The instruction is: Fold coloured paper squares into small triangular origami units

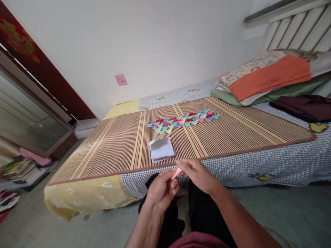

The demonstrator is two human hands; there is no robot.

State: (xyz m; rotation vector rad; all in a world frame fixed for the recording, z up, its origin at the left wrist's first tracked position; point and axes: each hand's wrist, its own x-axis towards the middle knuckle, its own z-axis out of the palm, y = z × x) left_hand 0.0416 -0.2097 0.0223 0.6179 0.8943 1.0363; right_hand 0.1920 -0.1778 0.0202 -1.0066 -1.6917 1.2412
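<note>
A small folded piece of pink paper (177, 173) is held between my two hands, just in front of the bed's edge. My left hand (162, 188) pinches its lower left end, with the thumb on top. On its upper right end, the fingers of my right hand (194, 172) are closed. Just beyond my hands lies a stack of square paper sheets (162, 148), white on top, with one pale green sheet lifted along its left side. Farther back, rows of folded colourful paper pieces (182, 121) are spread over the striped mat (116, 144).
The mat covers a bed with a checked sheet (289, 168) and a yellow cloth (90, 193). Folded bedding (269, 77) and dark clothes (302, 107) are piled at the right. A glass-fronted cabinet (28, 113) stands left. A pink note (121, 80) is on the wall.
</note>
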